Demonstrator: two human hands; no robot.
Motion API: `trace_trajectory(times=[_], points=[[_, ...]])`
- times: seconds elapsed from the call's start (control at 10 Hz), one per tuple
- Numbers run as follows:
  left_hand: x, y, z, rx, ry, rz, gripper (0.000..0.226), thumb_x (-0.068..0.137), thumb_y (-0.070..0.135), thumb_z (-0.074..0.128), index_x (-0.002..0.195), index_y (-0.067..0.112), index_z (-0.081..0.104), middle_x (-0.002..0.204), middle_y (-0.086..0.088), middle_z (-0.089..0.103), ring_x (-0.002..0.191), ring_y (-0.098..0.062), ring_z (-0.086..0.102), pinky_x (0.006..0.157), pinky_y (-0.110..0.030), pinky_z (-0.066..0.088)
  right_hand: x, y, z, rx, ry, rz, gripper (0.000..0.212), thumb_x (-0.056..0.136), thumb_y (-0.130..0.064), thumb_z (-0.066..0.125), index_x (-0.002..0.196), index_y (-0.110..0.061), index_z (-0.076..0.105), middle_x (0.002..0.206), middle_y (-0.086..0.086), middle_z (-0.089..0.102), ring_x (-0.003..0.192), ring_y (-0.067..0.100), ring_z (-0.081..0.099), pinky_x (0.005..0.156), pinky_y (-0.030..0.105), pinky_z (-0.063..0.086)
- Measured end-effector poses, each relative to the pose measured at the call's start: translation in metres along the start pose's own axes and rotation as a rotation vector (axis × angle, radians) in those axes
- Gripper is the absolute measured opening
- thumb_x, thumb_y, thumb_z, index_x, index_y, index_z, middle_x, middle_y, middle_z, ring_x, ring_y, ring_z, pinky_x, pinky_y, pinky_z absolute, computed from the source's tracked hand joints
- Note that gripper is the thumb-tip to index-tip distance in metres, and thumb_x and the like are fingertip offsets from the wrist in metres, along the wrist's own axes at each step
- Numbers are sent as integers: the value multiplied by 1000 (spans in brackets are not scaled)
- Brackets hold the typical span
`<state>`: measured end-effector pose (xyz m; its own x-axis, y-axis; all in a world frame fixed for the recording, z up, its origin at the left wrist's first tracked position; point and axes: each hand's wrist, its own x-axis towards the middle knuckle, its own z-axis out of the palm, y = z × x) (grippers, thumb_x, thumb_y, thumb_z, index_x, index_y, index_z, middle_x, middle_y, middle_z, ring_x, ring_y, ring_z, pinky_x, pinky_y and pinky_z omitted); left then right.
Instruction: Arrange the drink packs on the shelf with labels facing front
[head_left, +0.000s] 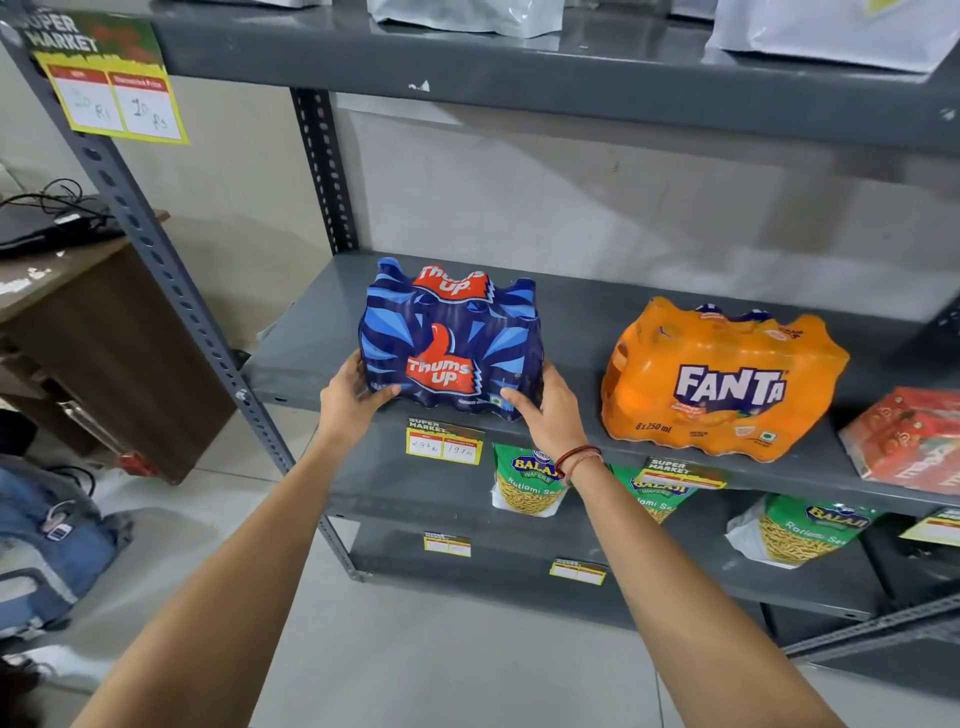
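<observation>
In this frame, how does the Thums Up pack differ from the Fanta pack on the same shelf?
The Thums Up pack is dark blue with a red logo; the Fanta pack is orange. The Thums Up pack is gripped by the left hand and the right hand at its lower corners; the Fanta pack sits untouched. The Thums Up pack lies further left. Both are shrink-wrapped, on the grey shelf, labels facing front.

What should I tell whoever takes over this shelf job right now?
Left hand and right hand: fingers grip the sides of the Thums Up pack, which is at the middle shelf front edge, label forward.
Fanta pack: on the same shelf to its right, label forward.
Red pack: far right, angled, cut off by the frame.
Left: settle the Thums Up pack, check the red pack.
</observation>
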<state>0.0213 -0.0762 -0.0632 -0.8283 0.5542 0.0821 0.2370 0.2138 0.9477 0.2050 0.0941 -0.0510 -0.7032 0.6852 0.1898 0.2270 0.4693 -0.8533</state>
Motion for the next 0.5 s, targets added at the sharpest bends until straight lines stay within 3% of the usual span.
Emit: trace_trajectory(times=[0.1,0.2,0.4,0.5], points=[[-2,1,0,0,-2,-4,63,77,16,72,133,13,43,130,-4,57,107,-12,55,94,-26,42,-2,1,0,2,6,13,50,87,-30,61,127,-7,42,130,14,55,117,26,55,90,31,48],[-2,1,0,16,-21,-10,62,79,18,70,134,13,42,133,-5,56,115,-20,56,100,-35,42,-3,1,-1,-1,13,9,52,86,-30,61,128,-7,41,130,13,55,118,27,55,92,34,48],[-10,9,1,358,-84,-91,60,80,23,69,131,12,41,129,-11,58,113,-32,55,92,-36,43,-15,-7,-4,-48,58,22,53,85,-30,63,128,-6,43,128,14,56,117,25,56,88,25,45],[-27,29,4,623,-202,-104,53,81,31,66,127,11,46,124,-14,60,108,-36,56,85,-37,44,-27,-17,-17,-131,153,-45,52,87,-32,60,129,-7,45,130,14,55,120,25,52,90,22,40]])
